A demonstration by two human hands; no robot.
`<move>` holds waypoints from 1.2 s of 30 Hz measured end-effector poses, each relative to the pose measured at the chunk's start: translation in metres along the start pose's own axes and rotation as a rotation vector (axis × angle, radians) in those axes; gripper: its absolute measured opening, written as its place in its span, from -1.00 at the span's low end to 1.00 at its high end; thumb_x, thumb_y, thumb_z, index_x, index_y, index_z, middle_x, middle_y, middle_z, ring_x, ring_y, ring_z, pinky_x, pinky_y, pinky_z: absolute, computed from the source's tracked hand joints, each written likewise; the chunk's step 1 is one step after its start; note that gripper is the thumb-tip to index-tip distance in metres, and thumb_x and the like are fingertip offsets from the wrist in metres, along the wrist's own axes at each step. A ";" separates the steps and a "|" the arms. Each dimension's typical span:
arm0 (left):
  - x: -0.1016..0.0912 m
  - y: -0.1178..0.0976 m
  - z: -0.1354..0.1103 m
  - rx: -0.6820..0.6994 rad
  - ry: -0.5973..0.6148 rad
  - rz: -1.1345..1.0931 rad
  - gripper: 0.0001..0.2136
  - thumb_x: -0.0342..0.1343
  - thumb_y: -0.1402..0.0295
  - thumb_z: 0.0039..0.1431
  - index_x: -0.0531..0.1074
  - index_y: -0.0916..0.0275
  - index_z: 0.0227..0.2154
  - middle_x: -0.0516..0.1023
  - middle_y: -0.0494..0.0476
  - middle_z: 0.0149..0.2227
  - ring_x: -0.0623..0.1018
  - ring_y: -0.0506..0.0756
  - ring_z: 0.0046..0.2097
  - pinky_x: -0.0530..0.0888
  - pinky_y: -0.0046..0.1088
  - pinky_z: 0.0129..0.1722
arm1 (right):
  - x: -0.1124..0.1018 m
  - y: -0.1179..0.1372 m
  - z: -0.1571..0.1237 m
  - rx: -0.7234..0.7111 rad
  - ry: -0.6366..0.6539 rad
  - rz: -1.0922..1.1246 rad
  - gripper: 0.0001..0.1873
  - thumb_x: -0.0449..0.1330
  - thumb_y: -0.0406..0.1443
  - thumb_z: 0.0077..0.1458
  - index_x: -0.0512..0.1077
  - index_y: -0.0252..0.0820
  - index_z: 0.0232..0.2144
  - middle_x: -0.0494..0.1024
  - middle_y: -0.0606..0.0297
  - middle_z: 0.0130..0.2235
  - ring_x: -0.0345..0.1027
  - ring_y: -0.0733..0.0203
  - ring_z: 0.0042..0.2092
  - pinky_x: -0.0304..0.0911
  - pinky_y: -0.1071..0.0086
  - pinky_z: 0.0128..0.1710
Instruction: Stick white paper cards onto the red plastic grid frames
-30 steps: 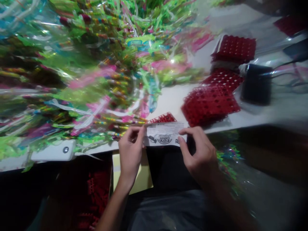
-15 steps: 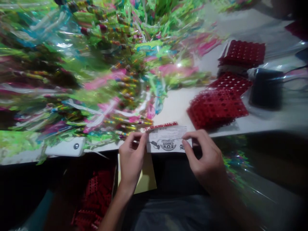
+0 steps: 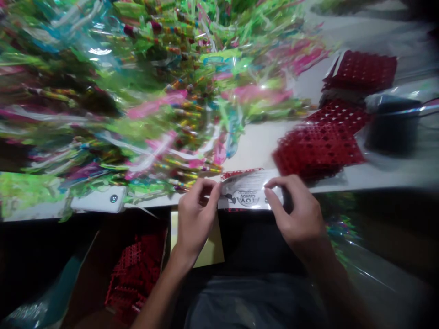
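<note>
My left hand (image 3: 197, 214) and my right hand (image 3: 297, 212) each pinch one end of a small white label (image 3: 245, 194) printed "TOY CANDY", seen upside down. A red grid piece (image 3: 236, 174) shows along its top edge, right behind it. Both hands hover at the near edge of the white table (image 3: 260, 146). The fingers of both are closed on the label's ends.
A big heap of clear-wrapped green, pink and blue toys (image 3: 137, 87) covers the table's left and middle. Stacks of red grid pieces (image 3: 318, 151) and a dark box (image 3: 391, 130) lie at the right. A white device (image 3: 101, 200) sits at the edge. A box of red pieces (image 3: 135, 274) stands below.
The label has tilted flatter over the red piece, so less red shows above it. Both hands stayed at its ends while the view slid a little to the left.
</note>
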State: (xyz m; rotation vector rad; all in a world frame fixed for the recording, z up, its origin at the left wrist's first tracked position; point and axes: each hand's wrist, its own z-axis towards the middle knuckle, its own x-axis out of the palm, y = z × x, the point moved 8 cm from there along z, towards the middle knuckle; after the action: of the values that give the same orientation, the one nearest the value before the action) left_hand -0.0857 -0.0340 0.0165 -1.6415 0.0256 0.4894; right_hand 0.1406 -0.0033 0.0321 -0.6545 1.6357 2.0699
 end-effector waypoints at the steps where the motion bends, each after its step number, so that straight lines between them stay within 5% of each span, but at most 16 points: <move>1: -0.001 -0.001 0.000 0.016 -0.001 0.032 -0.81 0.24 0.18 0.43 0.56 0.16 -0.27 0.56 0.00 -0.35 0.52 0.03 -0.33 0.46 -0.47 -0.33 | 0.000 0.000 0.000 0.000 -0.005 -0.011 -0.97 0.21 -0.32 0.37 0.47 -0.10 -0.17 0.52 0.30 -0.18 0.45 0.17 -0.14 0.26 0.31 -0.06; 12: -0.002 0.012 0.004 -0.044 -0.051 0.027 -0.79 0.25 0.17 0.41 0.55 0.17 -0.31 0.54 -0.02 -0.38 0.49 0.04 -0.34 0.38 -0.43 -0.30 | 0.005 -0.003 -0.002 -0.002 0.022 -0.087 -0.96 0.20 -0.30 0.36 0.45 -0.12 -0.17 0.47 0.33 -0.25 0.30 0.25 -0.35 0.21 0.33 -0.25; 36: 0.007 0.022 0.006 -0.095 -0.071 0.062 -0.78 0.22 0.22 0.41 0.51 0.18 -0.37 0.55 -0.03 -0.41 0.52 0.04 -0.35 0.38 -0.45 -0.30 | 0.014 -0.022 -0.009 0.059 -0.113 -0.216 -0.81 0.11 -0.25 0.39 0.47 -0.14 -0.05 0.59 0.24 -0.31 0.32 0.19 -0.50 0.26 0.25 -0.34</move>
State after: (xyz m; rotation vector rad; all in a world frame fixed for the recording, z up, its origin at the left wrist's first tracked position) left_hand -0.0880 -0.0300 -0.0069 -1.7190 0.0006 0.6038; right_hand 0.1436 -0.0064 0.0052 -0.6519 1.4874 1.8635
